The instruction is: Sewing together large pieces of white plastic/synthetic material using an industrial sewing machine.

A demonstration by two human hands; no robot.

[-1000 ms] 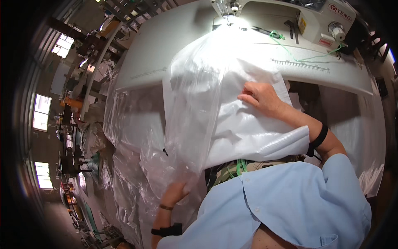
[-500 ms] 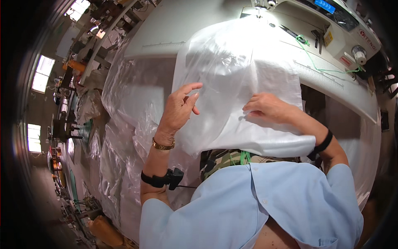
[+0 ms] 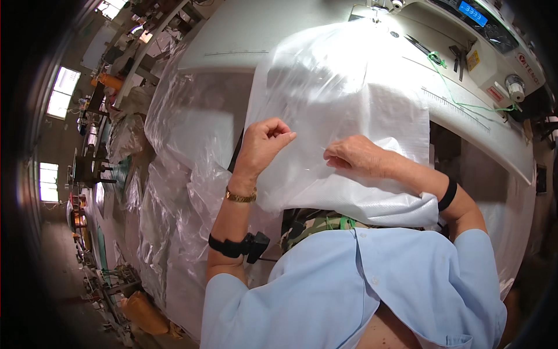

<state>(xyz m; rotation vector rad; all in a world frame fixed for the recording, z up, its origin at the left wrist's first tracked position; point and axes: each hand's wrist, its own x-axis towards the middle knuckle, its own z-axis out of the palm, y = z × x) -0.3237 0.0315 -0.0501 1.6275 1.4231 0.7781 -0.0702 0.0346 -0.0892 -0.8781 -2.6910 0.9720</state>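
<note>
The left hand (image 3: 263, 145) is curled, thumb and forefinger brought close together, over clear plastic film (image 3: 296, 104); from my distant seat I cannot tell whether a fold of it is pinched there. Beside it, the right hand (image 3: 356, 157) points inward with its fingers bent under, and I cannot tell whether they grip anything. The film lies beneath and ahead of the left hand and spreads across toward the right one. A white sheet (image 3: 398, 116) lies under the right hand and wrist, reaching back toward the body.

The film is thin, glossy and see-through, with fine creases and bright streaks of light. The white sheet is more opaque, faintly woven in grain, with a fairly straight right side and a rumpled near edge.

Left of the left hand, I see a crumpled plastic heap (image 3: 180, 221) in shiny folds. Beyond both hands, a smooth pale table (image 3: 232, 38) bears a white sewing machine (image 3: 500, 64), ahead and to the right of the right hand. A loose green thread (image 3: 436, 58) trails across the tabletop near it.
</note>
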